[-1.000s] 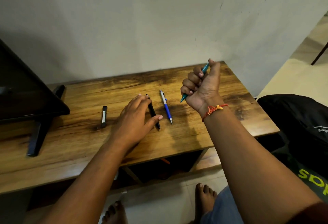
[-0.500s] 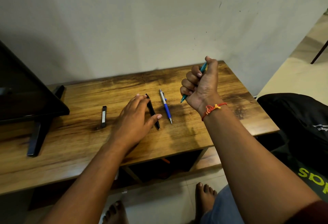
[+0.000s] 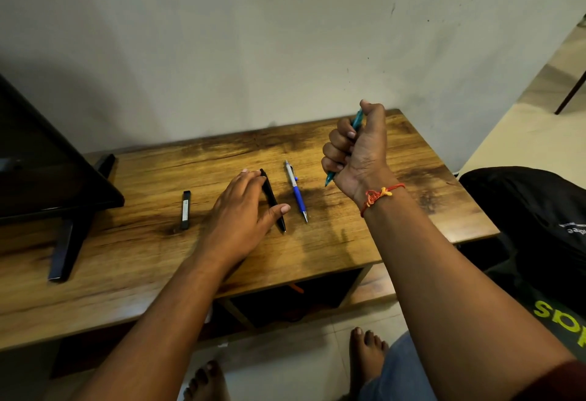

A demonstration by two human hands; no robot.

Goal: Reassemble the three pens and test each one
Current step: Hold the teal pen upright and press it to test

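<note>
Head view, right fingers (image 3: 341, 137) grasp slim teal pen (image 3: 358, 119), left fingers (image 3: 244, 181) seemingly released

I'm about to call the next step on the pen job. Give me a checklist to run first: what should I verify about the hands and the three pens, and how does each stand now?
1. Grip on the teal pen: ok, the right hand is fisted round the barrel, thumb on its top end.
2. Teal tip extended: cannot tell, too small.
3. The black pen in reach: ok, it lies flat on the table between the fingers and thumb of the left hand, not gripped.
4. The blue pen clear of the hands: ok, it lies alone between them.
5. The small black piece left of the left hand: cannot tell whether it is a pen part.
</note>
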